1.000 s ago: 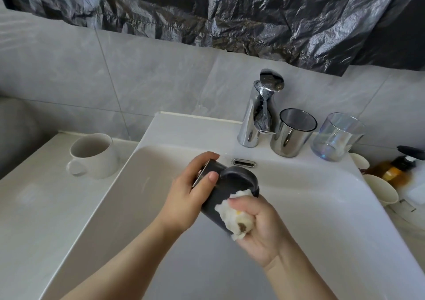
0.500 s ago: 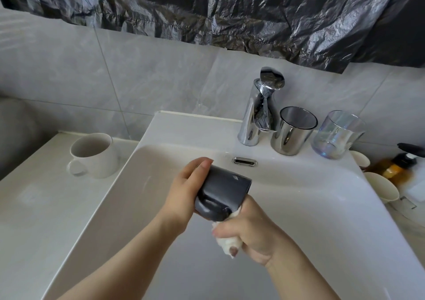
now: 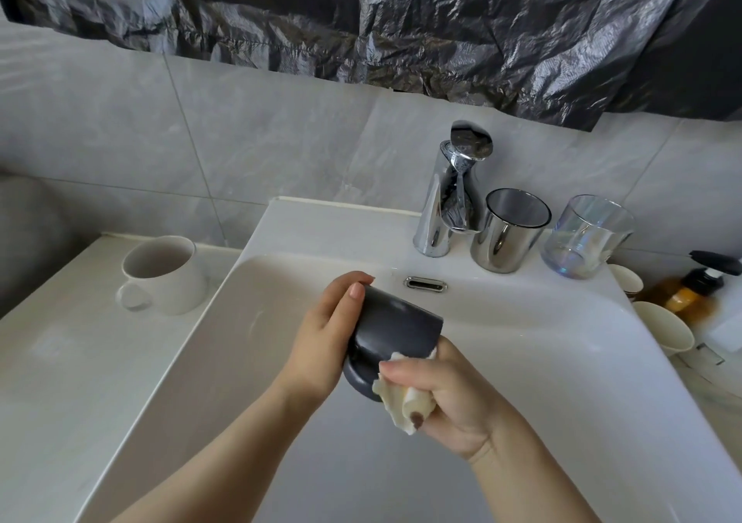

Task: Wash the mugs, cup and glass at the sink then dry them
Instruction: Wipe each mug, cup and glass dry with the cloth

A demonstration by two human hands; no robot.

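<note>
My left hand (image 3: pixel 327 338) grips a dark grey mug (image 3: pixel 395 330) over the white sink (image 3: pixel 522 346), tipped so its base faces me. My right hand (image 3: pixel 449 398) holds a crumpled whitish cloth (image 3: pixel 401 400) against the mug's lower side. A white mug (image 3: pixel 166 275) stands upright on the counter at the left. Behind the basin, right of the chrome faucet (image 3: pixel 451 201), stand a shiny metal cup (image 3: pixel 508 239) and a clear glass (image 3: pixel 584 237).
An amber pump bottle (image 3: pixel 694 289) and two pale cups (image 3: pixel 666 330) sit at the right edge. Grey wall tiles and a black plastic sheet (image 3: pixel 401 17) rise behind the sink. The light counter (image 3: pixel 60 382) extends left of the basin.
The dark mug has been turned from mouth-up to base toward me. My right hand has moved the cloth from the rim to the outer lower side.
</note>
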